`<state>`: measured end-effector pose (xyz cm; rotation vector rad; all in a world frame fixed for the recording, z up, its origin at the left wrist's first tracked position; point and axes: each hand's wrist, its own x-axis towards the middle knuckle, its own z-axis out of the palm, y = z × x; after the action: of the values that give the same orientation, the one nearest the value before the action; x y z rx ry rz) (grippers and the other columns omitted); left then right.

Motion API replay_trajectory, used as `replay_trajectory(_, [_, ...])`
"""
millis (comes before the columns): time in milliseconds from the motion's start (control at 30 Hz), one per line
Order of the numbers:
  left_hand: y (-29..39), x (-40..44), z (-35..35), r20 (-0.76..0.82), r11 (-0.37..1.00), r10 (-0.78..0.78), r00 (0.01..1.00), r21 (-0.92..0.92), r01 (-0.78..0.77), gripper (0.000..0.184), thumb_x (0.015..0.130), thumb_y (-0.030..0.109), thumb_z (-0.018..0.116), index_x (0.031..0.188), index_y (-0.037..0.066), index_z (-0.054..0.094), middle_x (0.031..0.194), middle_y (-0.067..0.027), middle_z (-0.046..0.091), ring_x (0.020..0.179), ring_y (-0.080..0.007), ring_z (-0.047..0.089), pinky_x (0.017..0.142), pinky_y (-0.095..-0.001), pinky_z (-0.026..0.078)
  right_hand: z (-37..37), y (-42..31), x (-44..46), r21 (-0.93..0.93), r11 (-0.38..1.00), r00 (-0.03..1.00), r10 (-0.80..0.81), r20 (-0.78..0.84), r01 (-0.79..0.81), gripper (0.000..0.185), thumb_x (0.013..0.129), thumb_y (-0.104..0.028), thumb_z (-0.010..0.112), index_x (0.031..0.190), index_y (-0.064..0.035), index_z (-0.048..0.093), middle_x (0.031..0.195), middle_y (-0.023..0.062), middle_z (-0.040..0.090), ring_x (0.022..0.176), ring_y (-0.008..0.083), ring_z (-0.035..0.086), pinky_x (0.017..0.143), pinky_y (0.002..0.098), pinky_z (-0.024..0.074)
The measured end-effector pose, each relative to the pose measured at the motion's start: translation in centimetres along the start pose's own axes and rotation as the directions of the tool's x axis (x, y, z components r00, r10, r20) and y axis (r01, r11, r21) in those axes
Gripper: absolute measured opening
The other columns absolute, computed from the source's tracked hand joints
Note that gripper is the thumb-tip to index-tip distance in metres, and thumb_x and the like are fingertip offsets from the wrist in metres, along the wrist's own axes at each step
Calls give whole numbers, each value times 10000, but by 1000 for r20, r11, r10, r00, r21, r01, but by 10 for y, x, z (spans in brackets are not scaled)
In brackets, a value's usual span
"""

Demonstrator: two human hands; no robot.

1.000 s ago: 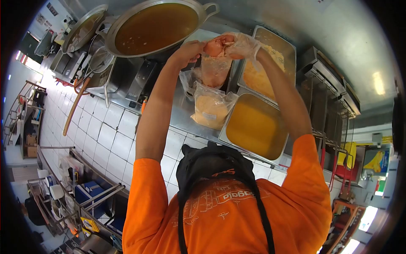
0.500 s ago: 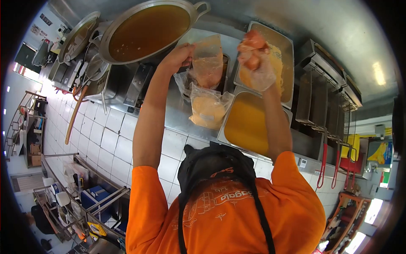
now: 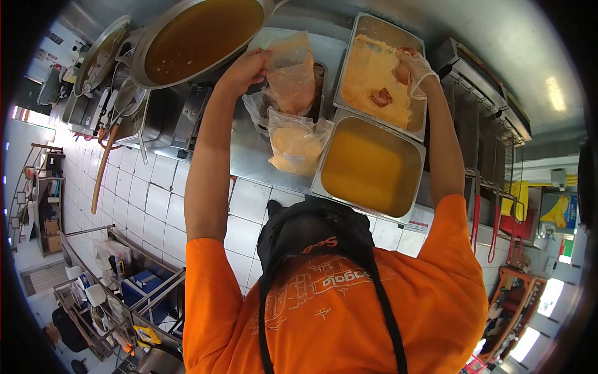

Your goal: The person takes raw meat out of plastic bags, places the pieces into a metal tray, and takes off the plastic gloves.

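My left hand (image 3: 254, 67) pinches the top edge of a clear plastic bag (image 3: 291, 78) with raw meat inside. Wearing a clear plastic glove, my right hand (image 3: 418, 70) is over the right side of a metal tray of pale flour (image 3: 369, 68) and holds raw meat (image 3: 402, 70). Another piece of meat (image 3: 381, 97) lies on the flour, left of that hand. Nearer to me is a metal tray of yellow liquid (image 3: 370, 165). A tied-looking bag of pale powder (image 3: 295, 146) sits left of it, just below the meat bag.
A large pan of brown liquid (image 3: 202, 38) stands at the upper left, with a wooden-handled strainer (image 3: 104, 165) beside it. Wire fryer baskets with red handles (image 3: 476, 212) are on the right. A wheeled-looking metal rack (image 3: 134, 293) stands at the lower left.
My right hand has moved from the bag opening to the flour tray with meat, and one piece now lies on the flour. My left hand still holds the bag. The view has shifted slightly.
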<state>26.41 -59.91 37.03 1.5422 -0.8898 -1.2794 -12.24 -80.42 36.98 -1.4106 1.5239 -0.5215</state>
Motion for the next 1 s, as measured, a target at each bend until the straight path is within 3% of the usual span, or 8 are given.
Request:
replay_trajectory(233, [-1,-2,2,-4,1000,-4,1000,9,4,298,950,392,583,776,195,442,713,79,400,665,-65,412,660,-245,377,-2,74,88,-50,955,899,-291,-328,291,499,820,-393,625,1191,-69,547,1003,76,648,831,203,626,738,327,482])
replay_trajectory(333, [1,-2,3,-10,1000,-6,1000,20,7,301,949,394,582,773,196,440,712,79,400,665,-64,412,656,-242,375,7,28,47,-224,969,856,-205,-475,107,476,813,-399,617,1164,-81,564,992,80,660,884,219,638,793,332,481])
replay_trajectory(567, [6,-12,8,-25,991,23,999,131,-20,310,949,403,565,753,198,440,705,84,397,661,-58,395,656,-238,359,15,12,42,-819,510,864,-502,-37,261,520,806,-414,630,1194,-71,587,1104,115,664,1011,261,645,907,328,476])
replay_trajectory(700, [13,-10,10,0,983,-12,1000,184,12,312,938,409,573,742,201,449,702,88,400,656,-63,374,654,-241,351,87,-55,-34,-46,837,800,-504,326,545,306,888,-205,534,1144,-66,629,1138,117,659,959,249,646,855,330,511])
replay_trajectory(767, [16,-5,11,22,983,-19,1000,181,15,313,932,408,582,736,201,453,706,86,403,655,-65,369,652,-243,348,130,-84,-74,10,770,673,-565,478,638,276,885,-104,489,1110,-50,641,1059,102,678,905,216,648,814,335,516])
replay_trajectory(833, [17,-4,15,17,986,-25,1000,163,22,303,927,406,588,740,202,464,711,84,408,656,-66,367,650,-245,346,171,-97,-61,-165,455,454,-652,607,875,260,882,-146,501,1071,-53,652,978,113,686,892,232,650,808,370,509])
replay_trajectory(900, [17,-3,19,-18,990,-35,999,134,37,282,924,402,591,756,202,484,717,81,416,658,-66,368,649,-245,345,196,-119,-80,-418,200,462,-436,772,886,257,882,-197,510,1034,-60,665,940,134,689,903,274,652,809,405,500])
replay_trajectory(1000, [3,6,26,-27,1000,-24,999,20,24,214,918,363,592,811,186,537,723,69,433,673,-65,379,624,-248,344,228,-108,-57,-471,319,565,-370,737,823,265,878,-213,514,1049,-75,662,971,138,686,930,288,647,823,407,497])
